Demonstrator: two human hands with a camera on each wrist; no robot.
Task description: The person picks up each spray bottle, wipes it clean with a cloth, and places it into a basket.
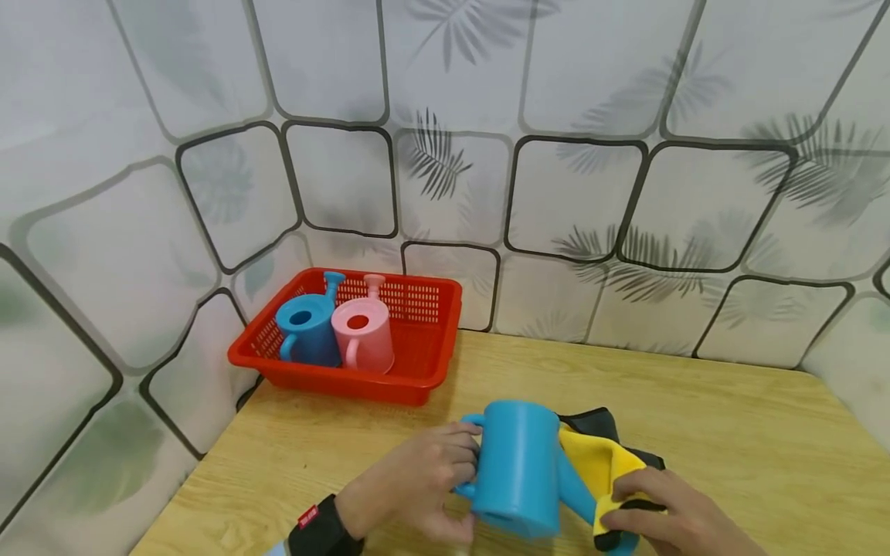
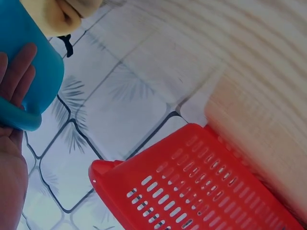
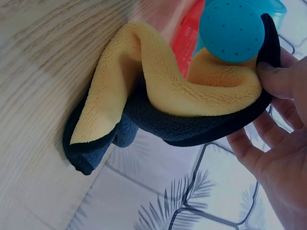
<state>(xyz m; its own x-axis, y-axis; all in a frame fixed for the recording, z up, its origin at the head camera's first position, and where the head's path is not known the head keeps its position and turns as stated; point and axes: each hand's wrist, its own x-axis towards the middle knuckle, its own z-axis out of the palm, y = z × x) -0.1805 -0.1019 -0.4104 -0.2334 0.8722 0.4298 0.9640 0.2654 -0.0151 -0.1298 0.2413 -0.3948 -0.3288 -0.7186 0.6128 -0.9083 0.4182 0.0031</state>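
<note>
Tipped on its side above the table, a blue watering can is held by my left hand at its handle. In the left wrist view the fingers pass behind the handle against the can's body. My right hand pinches a yellow cloth with a dark underside near the end of the spout. The right wrist view shows the thumb on the cloth's dark edge, the cloth curving under the perforated sprinkler head. Another part of the cloth droops onto the table.
A red plastic basket stands at the back left of the wooden table. Inside are another blue watering can and a pink watering can, both upright. Patterned sheeting rises behind the table and along its left side.
</note>
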